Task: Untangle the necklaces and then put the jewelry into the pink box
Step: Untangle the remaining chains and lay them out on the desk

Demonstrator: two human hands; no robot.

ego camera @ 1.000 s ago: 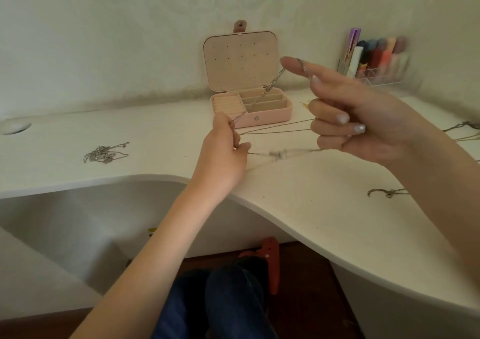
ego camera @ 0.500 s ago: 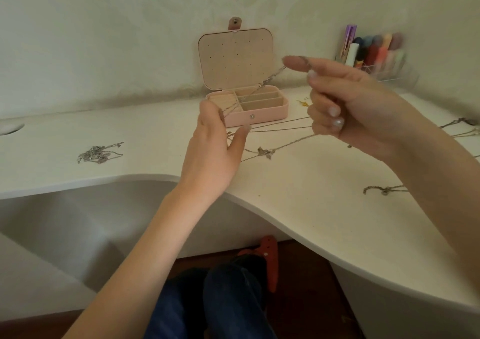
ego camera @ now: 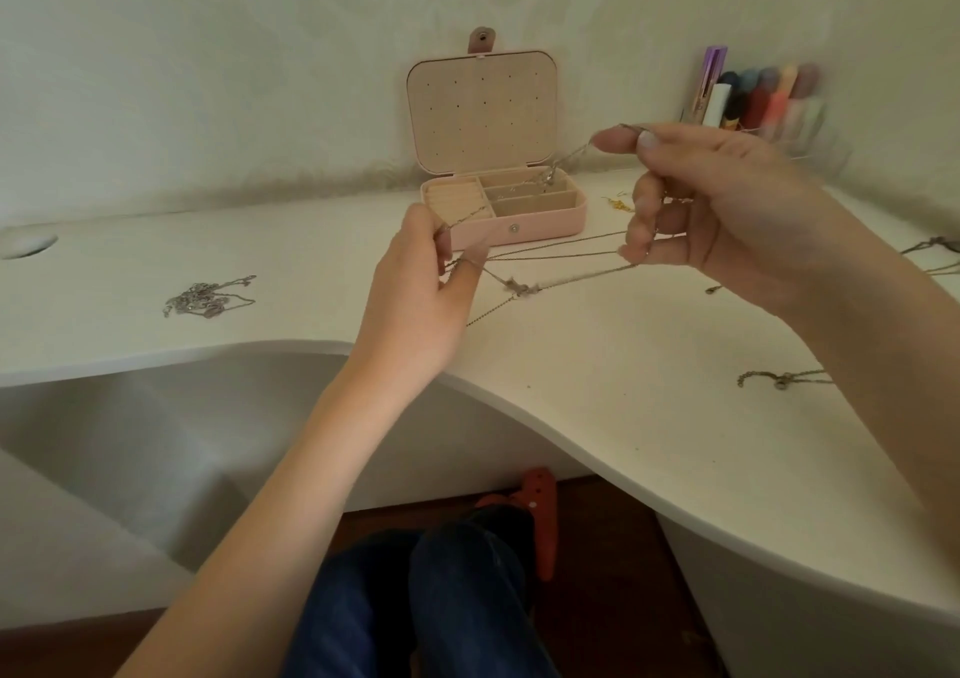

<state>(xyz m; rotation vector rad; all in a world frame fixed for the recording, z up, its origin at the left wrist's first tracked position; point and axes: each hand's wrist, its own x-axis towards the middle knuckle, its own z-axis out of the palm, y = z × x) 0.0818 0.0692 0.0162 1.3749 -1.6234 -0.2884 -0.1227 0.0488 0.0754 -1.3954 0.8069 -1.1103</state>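
Observation:
Thin silver necklace chains (ego camera: 558,256) stretch in the air between both hands, above the white desk (ego camera: 597,365). My left hand (ego camera: 421,288) pinches one end of the chains in front of the pink box (ego camera: 540,223). My right hand (ego camera: 727,204) is raised to the right of the box, pinching a chain between thumb and forefinger, with more strands running over its curled lower fingers. A small pendant (ego camera: 519,288) hangs on a strand between the hands. The box stands open, its lid upright against the wall.
A silver chain pile (ego camera: 208,297) lies on the desk at the left. Another chain (ego camera: 779,378) lies at the right near my forearm, more chains (ego camera: 935,251) at the far right. A gold piece (ego camera: 618,204) sits beside the box. A clear holder of cosmetics (ego camera: 763,106) stands at the back right.
My left hand has drawn back from the box and closed its fingers on the chains again. My right hand has dropped slightly, and the strands hang slacker.

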